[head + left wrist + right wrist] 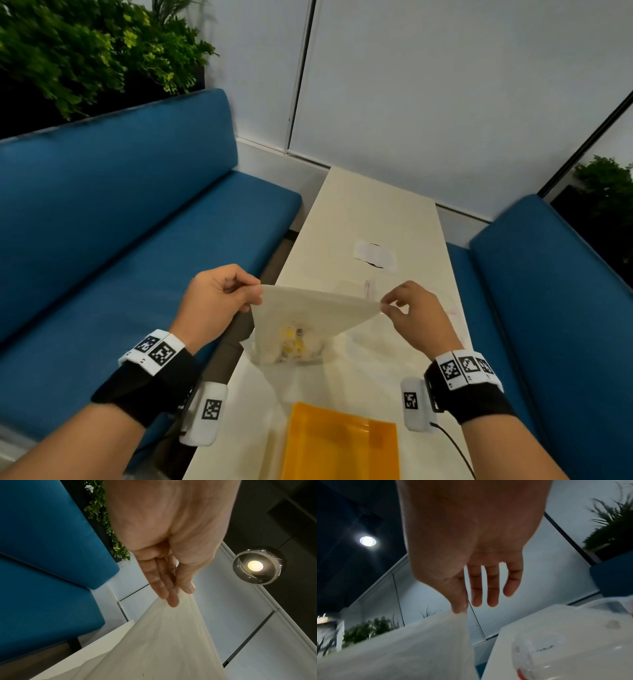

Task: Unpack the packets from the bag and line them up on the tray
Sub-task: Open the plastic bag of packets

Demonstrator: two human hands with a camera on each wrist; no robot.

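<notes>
Together we hold the translucent bag (308, 318) up over the white table (370, 212), our left hand (219, 296) pinching its top-left corner and our right hand (416, 313) pinching the top-right. Yellow packets (291, 342) sit bunched at its bottom. Nearer us, the orange tray (339, 442) lies on the table.

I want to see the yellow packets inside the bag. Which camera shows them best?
The head view: the packets show through the bag that both hands hold up. Both wrist views show only the bag's plain side, no packets.
</notes>
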